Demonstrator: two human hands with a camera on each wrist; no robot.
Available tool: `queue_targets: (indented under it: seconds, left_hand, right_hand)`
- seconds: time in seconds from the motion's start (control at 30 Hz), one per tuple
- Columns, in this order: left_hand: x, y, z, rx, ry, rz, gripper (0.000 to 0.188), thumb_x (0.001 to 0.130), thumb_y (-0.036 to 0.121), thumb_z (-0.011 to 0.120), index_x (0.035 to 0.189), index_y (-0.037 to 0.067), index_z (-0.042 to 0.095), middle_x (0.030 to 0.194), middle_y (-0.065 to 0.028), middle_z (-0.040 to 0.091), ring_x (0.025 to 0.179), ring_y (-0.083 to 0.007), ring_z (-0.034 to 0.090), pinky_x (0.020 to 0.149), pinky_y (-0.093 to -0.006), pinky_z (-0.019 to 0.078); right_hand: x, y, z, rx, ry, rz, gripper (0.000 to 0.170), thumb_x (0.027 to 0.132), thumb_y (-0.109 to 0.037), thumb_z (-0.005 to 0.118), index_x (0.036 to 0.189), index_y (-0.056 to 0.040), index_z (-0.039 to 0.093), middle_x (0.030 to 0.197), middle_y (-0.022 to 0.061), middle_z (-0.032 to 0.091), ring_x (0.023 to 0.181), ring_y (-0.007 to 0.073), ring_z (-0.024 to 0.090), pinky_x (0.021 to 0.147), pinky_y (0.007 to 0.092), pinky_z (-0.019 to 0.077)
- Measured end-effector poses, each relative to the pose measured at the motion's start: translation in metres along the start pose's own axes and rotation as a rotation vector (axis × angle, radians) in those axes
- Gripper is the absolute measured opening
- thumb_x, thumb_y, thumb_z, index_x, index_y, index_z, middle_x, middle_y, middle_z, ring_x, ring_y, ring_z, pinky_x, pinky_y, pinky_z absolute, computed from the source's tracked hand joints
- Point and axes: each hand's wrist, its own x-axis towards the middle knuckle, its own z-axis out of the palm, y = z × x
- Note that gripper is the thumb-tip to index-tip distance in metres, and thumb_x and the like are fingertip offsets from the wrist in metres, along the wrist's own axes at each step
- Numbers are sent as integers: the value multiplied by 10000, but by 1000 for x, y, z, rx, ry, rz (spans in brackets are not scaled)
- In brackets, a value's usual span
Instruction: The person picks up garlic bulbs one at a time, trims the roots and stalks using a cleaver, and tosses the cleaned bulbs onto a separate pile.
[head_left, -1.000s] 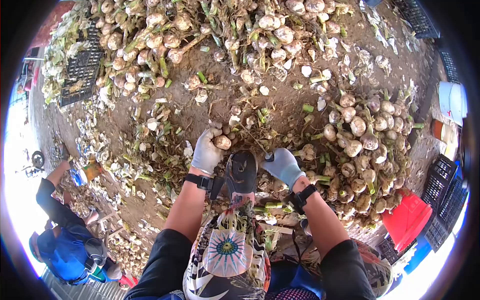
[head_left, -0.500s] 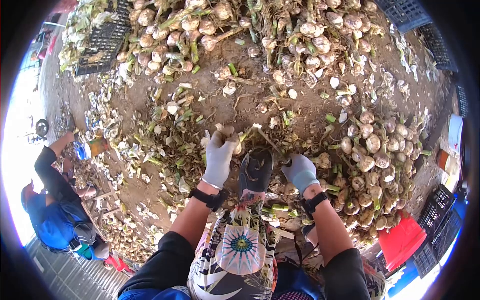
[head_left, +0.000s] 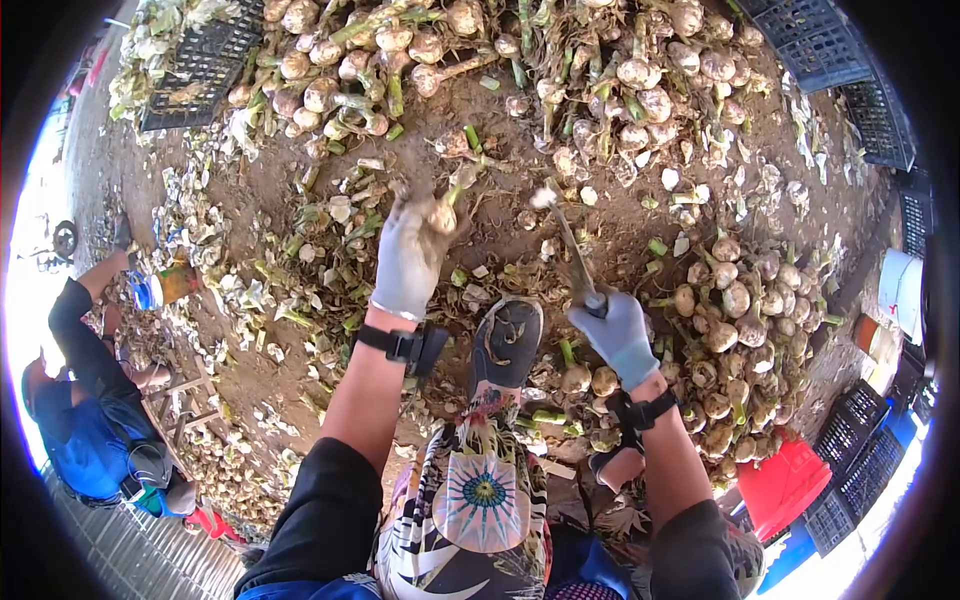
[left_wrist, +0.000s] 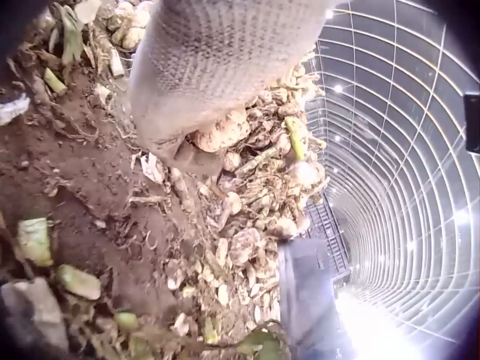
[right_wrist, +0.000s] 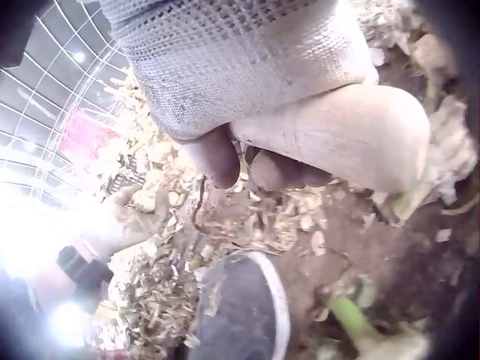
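In the head view my gloved left hand [head_left: 408, 262] grips a garlic bulb [head_left: 443, 216], its short stem pointing away from me; both are motion-blurred. The left wrist view shows the pale bulb [left_wrist: 225, 132] under the glove's [left_wrist: 217, 71] fingers. My gloved right hand [head_left: 614, 332] holds a knife, its narrow blade [head_left: 571, 240] angled forward and left, apart from the bulb. A whitish bit [head_left: 544, 198] shows at the blade's tip. In the right wrist view, the knife's wooden handle [right_wrist: 352, 135] sticks out of my curled fingers.
A heap of garlic [head_left: 735, 345] lies to my right, a larger heap [head_left: 640, 80] ahead. Cut stems and peelings litter the soil. My shoe [head_left: 508, 342] stands between my hands. Black crates [head_left: 805, 45], a red bucket [head_left: 782, 488] and a seated person [head_left: 95, 430] are around.
My hands were close together with the blade by the garlic; now they are apart. The left hand has moved forward and left with the bulb, and the right hand has drawn the knife away rightward.
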Motion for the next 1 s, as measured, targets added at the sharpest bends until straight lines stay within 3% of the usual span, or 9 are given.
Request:
queue_targets:
  seconds: [0.13,0.2,0.63,0.7,0.77,0.8,0.83,0.9,1.0]
  left_hand:
    - [59,4,-29,72,-102,41,235,901,15,620,1128,65,590,983,-19,651,901,-128,644,787,-245,512]
    - [76,1,-13,161,-27,157,249,886,22,635,1130,55,595,969,-12,656,882,-116,632,761,-233,498]
    - [93,0,11,841,158,237,416,779,-1,703,1183,-34,612,878,-1,637,762,-91,590,669,-228,487]
    - [107,-6,-8,961,76,367,446,812,6,690,1238,-47,571,834,-23,637,709,-89,594,627,-236,480]
    - [112,-7,-13,1664,27,955,535,793,0,695,1305,-35,543,832,-83,659,664,-98,607,581,-231,473]
    - [105,-7,-4,1692,84,981,550,765,-15,694,1297,-25,553,841,-133,665,706,-150,640,633,-259,502]
    - [100,-4,3,1695,86,978,550,765,-15,694,1297,-25,553,841,-133,665,706,-150,640,633,-259,502]
    - [89,4,20,1332,204,474,543,766,-17,694,1289,-24,549,856,-110,662,772,-162,644,703,-263,515]
    - [94,15,21,1218,151,595,463,759,1,686,1213,-29,605,921,-90,680,757,-141,638,669,-264,518]
  right_hand:
    - [44,-65,17,129,-19,-11,192,815,-193,762,885,-25,701,684,33,626,610,92,542,598,270,458]
    - [75,-82,23,18,-88,35,345,782,-344,751,929,-35,704,789,157,707,723,308,675,730,366,532]
    - [144,-96,53,-62,-217,64,436,753,-390,785,951,-7,723,911,221,720,899,365,696,826,395,535]
    - [151,-91,59,-62,-242,118,438,750,-398,787,946,-11,727,909,212,724,888,361,699,821,398,538]
    - [160,-78,69,-48,-240,103,428,750,-392,789,946,-16,726,896,202,726,867,352,702,809,393,539]
    - [163,-73,74,-37,-237,87,418,751,-386,791,946,-22,726,883,191,727,847,343,705,797,388,541]
    - [160,-77,72,-36,-241,88,418,751,-386,791,946,-22,726,883,191,727,847,343,705,797,388,541]
    - [151,-83,66,168,-193,34,398,754,-363,795,956,-29,717,852,175,726,806,321,706,777,376,541]
    - [147,-97,65,252,-173,6,380,762,-344,792,970,-37,710,835,163,724,785,301,702,761,363,540]
